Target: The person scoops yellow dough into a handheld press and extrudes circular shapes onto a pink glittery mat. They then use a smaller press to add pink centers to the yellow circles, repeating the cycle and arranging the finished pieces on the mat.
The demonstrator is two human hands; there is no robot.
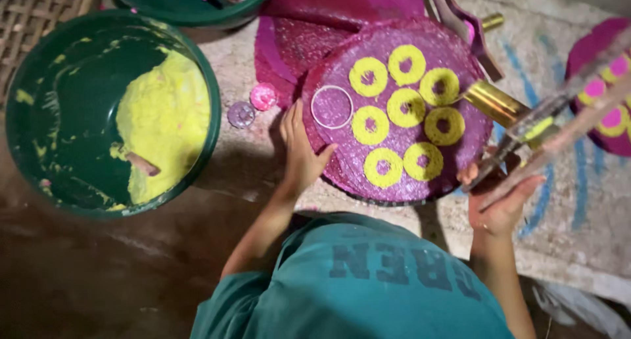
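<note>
A round purple disc lies on the pale mat, bearing several yellow rings. A thin white ring sits on its left part. My left hand rests on the disc's left edge, fingers spread, just below the white ring. At the disc's lower right edge, my right hand grips a long blurred tong-like tool that slants up to the right, with yellow smeared on it. A gold cylinder lies at the disc's right edge, under the tool.
A green bucket with yellow powder stands at the left. A second green bucket is at the top. Small pink and purple caps lie between bucket and disc. Another purple disc with pink dots is at far right.
</note>
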